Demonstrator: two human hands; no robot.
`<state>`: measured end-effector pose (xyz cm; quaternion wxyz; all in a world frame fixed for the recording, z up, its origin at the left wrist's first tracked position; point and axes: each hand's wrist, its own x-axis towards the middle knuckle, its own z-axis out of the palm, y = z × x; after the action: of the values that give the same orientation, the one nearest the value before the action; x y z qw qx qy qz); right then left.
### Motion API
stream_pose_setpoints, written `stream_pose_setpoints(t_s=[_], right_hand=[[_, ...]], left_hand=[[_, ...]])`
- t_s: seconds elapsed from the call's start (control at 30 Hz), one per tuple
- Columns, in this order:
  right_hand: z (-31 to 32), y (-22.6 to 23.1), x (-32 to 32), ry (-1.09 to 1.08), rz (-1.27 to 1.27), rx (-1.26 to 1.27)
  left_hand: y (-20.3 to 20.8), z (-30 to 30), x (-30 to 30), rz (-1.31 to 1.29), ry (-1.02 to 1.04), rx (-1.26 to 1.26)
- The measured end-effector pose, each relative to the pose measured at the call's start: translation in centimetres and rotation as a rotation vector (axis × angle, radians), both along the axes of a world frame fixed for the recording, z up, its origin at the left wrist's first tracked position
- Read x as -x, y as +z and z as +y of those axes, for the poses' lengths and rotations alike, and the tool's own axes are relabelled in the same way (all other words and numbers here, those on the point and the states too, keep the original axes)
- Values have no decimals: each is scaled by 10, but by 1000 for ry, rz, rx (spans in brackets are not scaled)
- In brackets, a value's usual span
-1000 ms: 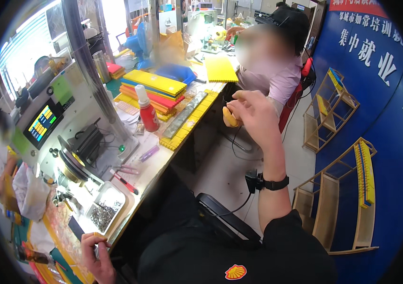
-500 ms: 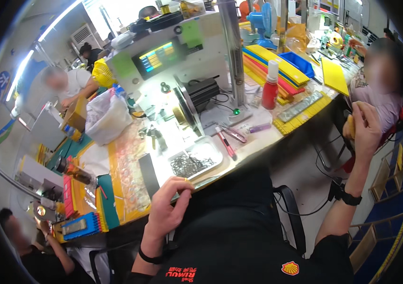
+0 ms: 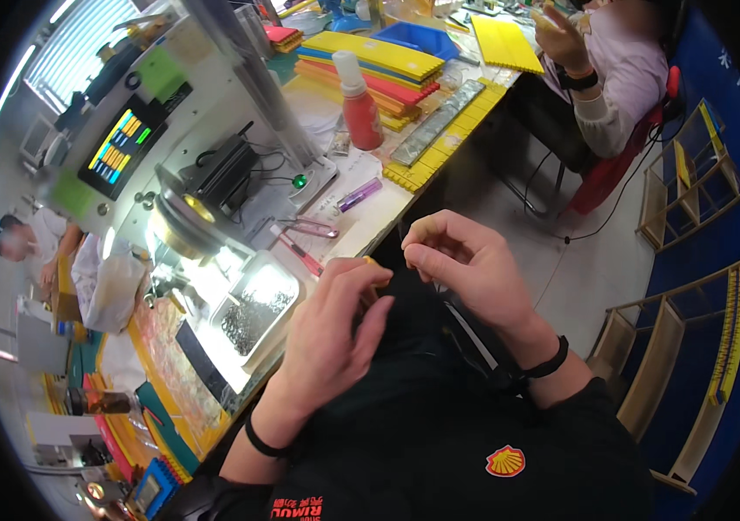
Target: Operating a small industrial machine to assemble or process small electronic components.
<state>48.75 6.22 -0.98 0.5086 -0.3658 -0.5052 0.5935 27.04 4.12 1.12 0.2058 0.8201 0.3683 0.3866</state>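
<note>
My left hand (image 3: pixel 328 326) is over my lap at the bench edge, its fingers curled and closed. A small yellow bit shows at its index fingertip; what the fingers hold, if anything, is too small to tell. Facing it, a short gap to the right, my right hand (image 3: pixel 474 269) has its thumb and index finger pinched together, their contents hidden. Beside my left hand on the bench lies a white tray (image 3: pixel 298 300) with a heap of small dark metal pieces (image 3: pixel 253 321), under the bright light of a machine (image 3: pixel 188 221).
Right of the tray lie a red-and-white pen-like tool (image 3: pixel 298 250) and a purple tube (image 3: pixel 360 195). Farther back stand a red bottle (image 3: pixel 361 117), stacked coloured strips (image 3: pixel 374 56) and a blue bin (image 3: pixel 418 39). A co-worker (image 3: pixel 617 78) sits at the right; wooden racks (image 3: pixel 678 347) stand on the floor.
My right hand has come in from the far right, close to my left hand. The view has turned to the right. A co-worker's raised hand now shows at the upper right.
</note>
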Motion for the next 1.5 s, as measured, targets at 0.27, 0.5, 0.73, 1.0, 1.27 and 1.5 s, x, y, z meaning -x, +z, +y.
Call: stream_pose_setpoints(t_s=[0.27, 0.5, 0.73, 1.0, 1.27, 1.5], right_hand=[[22, -40, -5, 99, 469, 352], [29, -49, -5, 101, 608, 483], [26, -54, -1, 113, 645, 505], [41, -54, -15, 203, 620, 556], [169, -103, -104, -850, -549, -412], [175, -117, -90, -843, -491, -332]], left_hand=[[-37, 42, -26, 71, 59, -219], [-37, 54, -28, 128, 8, -277], [-30, 63, -33, 217, -14, -331], [-36, 78, -38, 86, -3, -228], [-41, 84, -35, -340, 99, 306], [-34, 74, -17, -450, 93, 444]])
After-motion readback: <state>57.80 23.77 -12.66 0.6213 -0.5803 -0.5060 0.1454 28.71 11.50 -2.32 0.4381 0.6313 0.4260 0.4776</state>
